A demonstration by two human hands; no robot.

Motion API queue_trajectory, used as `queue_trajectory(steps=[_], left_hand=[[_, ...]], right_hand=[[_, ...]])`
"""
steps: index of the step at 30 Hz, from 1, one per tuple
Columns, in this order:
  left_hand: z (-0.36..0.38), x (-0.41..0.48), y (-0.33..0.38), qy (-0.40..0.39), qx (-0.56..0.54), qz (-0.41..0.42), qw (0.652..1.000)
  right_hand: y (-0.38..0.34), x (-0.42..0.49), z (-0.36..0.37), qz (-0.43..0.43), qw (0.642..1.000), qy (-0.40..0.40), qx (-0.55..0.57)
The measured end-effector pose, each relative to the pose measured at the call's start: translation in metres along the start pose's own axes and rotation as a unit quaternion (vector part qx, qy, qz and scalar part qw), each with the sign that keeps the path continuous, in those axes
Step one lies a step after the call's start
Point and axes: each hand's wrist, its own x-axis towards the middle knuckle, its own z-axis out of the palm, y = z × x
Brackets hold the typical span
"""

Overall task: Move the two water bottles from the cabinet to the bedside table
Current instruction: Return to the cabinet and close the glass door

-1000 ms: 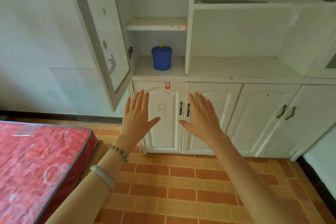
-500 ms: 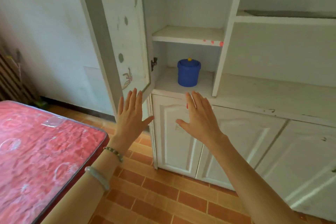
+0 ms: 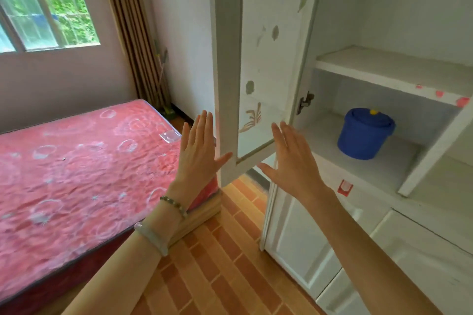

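Both hands, left hand (image 3: 198, 151) and right hand (image 3: 294, 163), spread flat and empty; no bottles show, only a blue tub (image 3: 364, 133) at three o'clock, so searching comes next.

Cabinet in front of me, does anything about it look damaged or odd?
Yes. The open cabinet door has patches where its white finish has flaked off, and the shelf edge above the blue lidded bucket carries pink-red smudges. No water bottles are in sight on these shelves. Both hands are empty.
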Motion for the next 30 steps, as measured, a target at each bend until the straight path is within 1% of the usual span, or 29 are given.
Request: queue_trajectory(steps=[5, 8, 11, 15, 20, 24, 30], left_hand=[[0.008, 0.007, -0.021, -0.033, 0.044, -0.008, 0.998], [0.013, 0.011, -0.023, -0.052, 0.044, 0.008, 0.998], [0.019, 0.012, -0.02, -0.055, 0.004, 0.028, 0.998], [0.023, 0.009, -0.021, -0.081, -0.063, 0.045, 0.994], [0.022, 0.005, -0.017, -0.106, -0.068, 0.078, 0.989], [0.024, -0.006, 0.004, -0.088, -0.11, 0.104, 0.984], [0.027, -0.018, 0.048, -0.104, -0.15, 0.179, 0.967]], right_hand=[[-0.009, 0.028, 0.012, -0.028, 0.999, 0.015, 0.006], [-0.013, 0.037, 0.014, -0.038, 0.999, 0.02, 0.012], [-0.011, 0.038, 0.017, -0.039, 0.999, 0.022, 0.018], [-0.003, 0.032, 0.016, -0.024, 0.999, 0.019, 0.017], [0.008, 0.015, 0.012, 0.002, 1.0, 0.016, 0.017], [0.018, -0.005, 0.006, 0.026, 0.999, 0.017, 0.031], [0.042, -0.05, -0.01, 0.068, 0.997, 0.029, 0.018]])
